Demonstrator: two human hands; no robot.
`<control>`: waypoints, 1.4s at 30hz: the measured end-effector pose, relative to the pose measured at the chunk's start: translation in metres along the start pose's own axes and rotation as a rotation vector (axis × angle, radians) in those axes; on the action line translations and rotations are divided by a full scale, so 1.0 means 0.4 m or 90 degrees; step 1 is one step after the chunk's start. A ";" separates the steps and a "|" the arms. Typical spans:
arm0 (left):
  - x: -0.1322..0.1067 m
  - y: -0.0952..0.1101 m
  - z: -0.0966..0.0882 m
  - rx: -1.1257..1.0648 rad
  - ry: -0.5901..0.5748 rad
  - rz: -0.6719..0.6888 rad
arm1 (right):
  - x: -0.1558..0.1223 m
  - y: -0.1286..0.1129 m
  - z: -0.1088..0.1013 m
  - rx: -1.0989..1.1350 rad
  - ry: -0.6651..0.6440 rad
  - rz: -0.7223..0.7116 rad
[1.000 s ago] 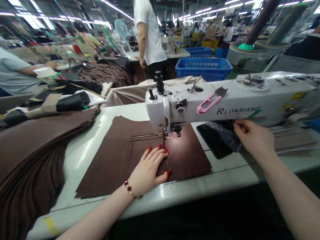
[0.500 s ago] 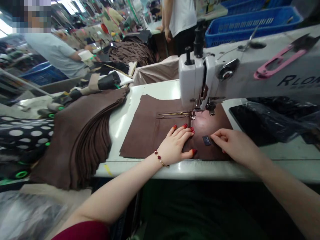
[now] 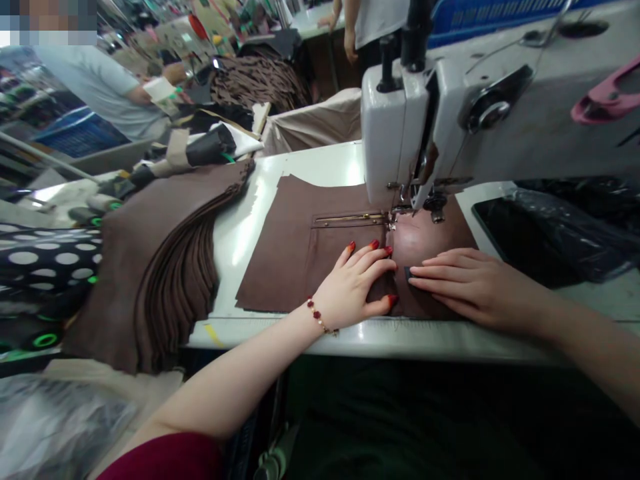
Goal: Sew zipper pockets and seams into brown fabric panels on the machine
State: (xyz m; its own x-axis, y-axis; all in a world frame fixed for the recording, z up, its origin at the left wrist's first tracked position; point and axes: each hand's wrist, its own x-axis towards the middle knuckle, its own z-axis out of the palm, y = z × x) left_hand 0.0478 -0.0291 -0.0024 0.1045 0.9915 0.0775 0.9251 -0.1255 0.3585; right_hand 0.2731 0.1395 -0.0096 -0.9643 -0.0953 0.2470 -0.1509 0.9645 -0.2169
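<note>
A brown leather panel point(image 3: 273, 250) lies flat on the sewing machine's white bed, with a brass zipper point(image 3: 350, 218) set into it. My left hand point(image 3: 353, 283) rests on the panel with fingers spread, just below the zipper. My right hand point(image 3: 467, 283) lies flat on the panel's right part, fingers stretched out and side by side. Its fingertips cover most of a small dark label point(image 3: 407, 273); one edge shows. The sewing machine's presser foot point(image 3: 393, 223) stands on the panel at the zipper's right end, beyond both hands.
A fanned stack of brown leather pieces point(image 3: 175, 267) lies at left. To the right are a black flat device point(image 3: 515, 240) and crumpled dark plastic point(image 3: 575, 233). The machine head point(image 3: 395, 127) overhangs the panel. A person in a light shirt point(image 3: 95, 87) is behind at left.
My right hand has gone from pinching beside the label to lying flat over most of it. My left hand stays on the panel. The view has shifted closer to the machine.
</note>
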 end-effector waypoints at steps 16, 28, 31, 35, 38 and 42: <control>-0.001 -0.001 -0.006 0.005 -0.020 -0.003 | 0.022 -0.012 0.037 0.068 0.032 0.020; 0.001 -0.001 -0.009 0.003 -0.017 -0.007 | 0.018 -0.006 0.041 0.043 0.024 0.021; -0.001 -0.001 -0.007 0.009 -0.018 -0.003 | 0.020 -0.008 0.035 0.033 0.028 0.028; -0.001 0.000 -0.006 0.015 -0.016 0.000 | 0.029 -0.013 0.029 0.018 0.023 0.016; -0.001 0.002 -0.006 0.014 -0.012 0.000 | 0.034 -0.014 0.028 0.017 0.022 -0.003; 0.000 0.002 -0.007 0.010 -0.014 -0.004 | 0.033 -0.010 0.027 0.015 0.011 -0.021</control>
State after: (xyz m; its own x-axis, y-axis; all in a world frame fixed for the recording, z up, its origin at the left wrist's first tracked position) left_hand 0.0474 -0.0293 0.0005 0.1072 0.9927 0.0550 0.9315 -0.1196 0.3435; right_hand 0.2587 0.1319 -0.0157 -0.9547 -0.1227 0.2710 -0.1882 0.9546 -0.2307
